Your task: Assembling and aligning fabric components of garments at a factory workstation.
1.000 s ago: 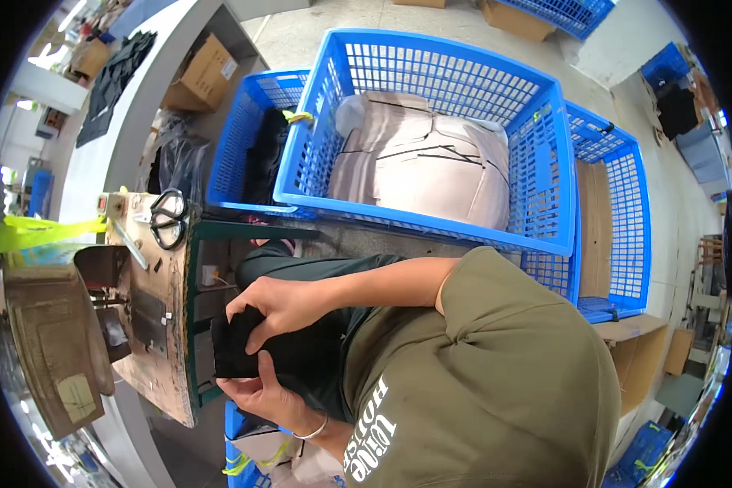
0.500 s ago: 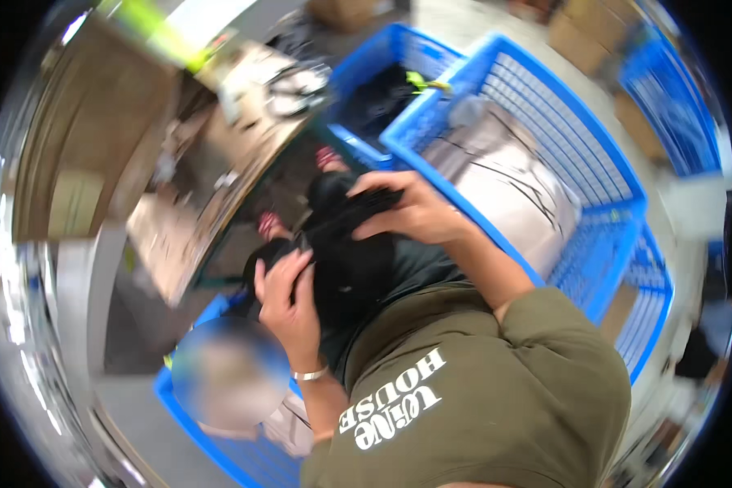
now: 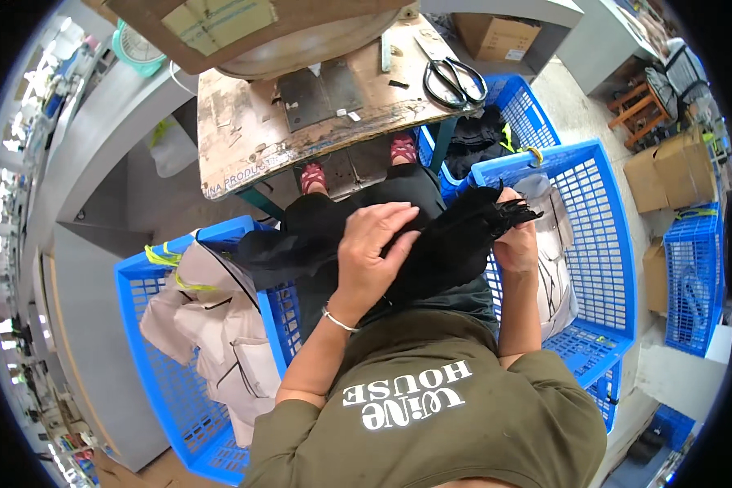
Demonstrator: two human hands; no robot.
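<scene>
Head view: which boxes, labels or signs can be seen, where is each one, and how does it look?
Cardboard box: top, behind the workbench; brown, white label.
Cardboard boxes: far right, on the floor; brown, stacked.
Paper label: top, on a brown board; pale yellow, rectangular.
Printed lettering: workbench front edge; dark on worn wood.

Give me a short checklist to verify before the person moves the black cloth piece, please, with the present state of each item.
1. Left hand rests flat on the black fabric piece: ok.
2. Right hand grips the frayed end of the piece: ok.
3. Piece lies spread over the lap, not bunched: cannot tell, the black folds merge with the dark clothing.
4. Blue basket on the right has bare room beside the pale pieces: ok.
5. Blue basket on the left holds beige pieces, partly full: ok.
6. Scissors lie on the worn worktable, away from both hands: ok.
</scene>
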